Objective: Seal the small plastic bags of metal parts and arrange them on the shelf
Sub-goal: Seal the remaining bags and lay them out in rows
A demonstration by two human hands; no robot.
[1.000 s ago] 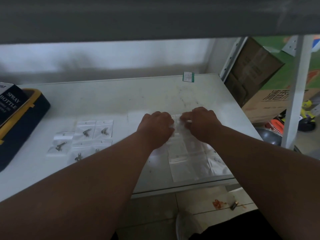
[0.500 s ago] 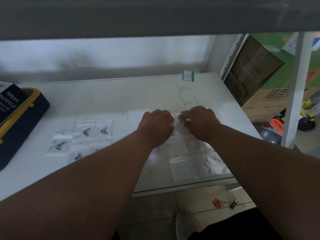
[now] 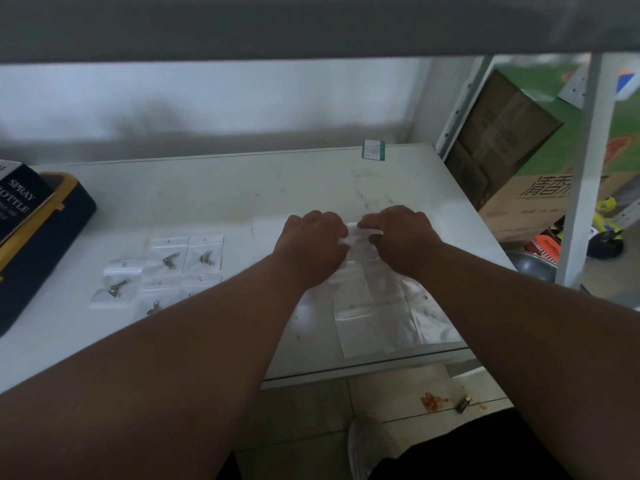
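On the white shelf point(image 3: 214, 195) my left hand point(image 3: 313, 242) and my right hand point(image 3: 403, 237) sit knuckles-up, side by side, both pinching the top edge of one small clear plastic bag point(image 3: 360, 237) between them. Whatever that bag contains is hidden by my fingers. Several clear bags point(image 3: 377, 317) lie flat near the front edge, below my hands. To the left, several small bags with metal parts point(image 3: 169, 265) lie in a neat cluster, partly covered by my left forearm.
A dark blue and yellow case point(image 3: 41, 237) with a spray bottle box point(image 3: 17, 202) stands at the shelf's left end. A green and white label point(image 3: 373, 149) leans at the back. A white upright post point(image 3: 585, 168) and cardboard boxes point(image 3: 512, 168) stand right.
My hands stay at the same bag and barely shift. The bags on the shelf lie as before.
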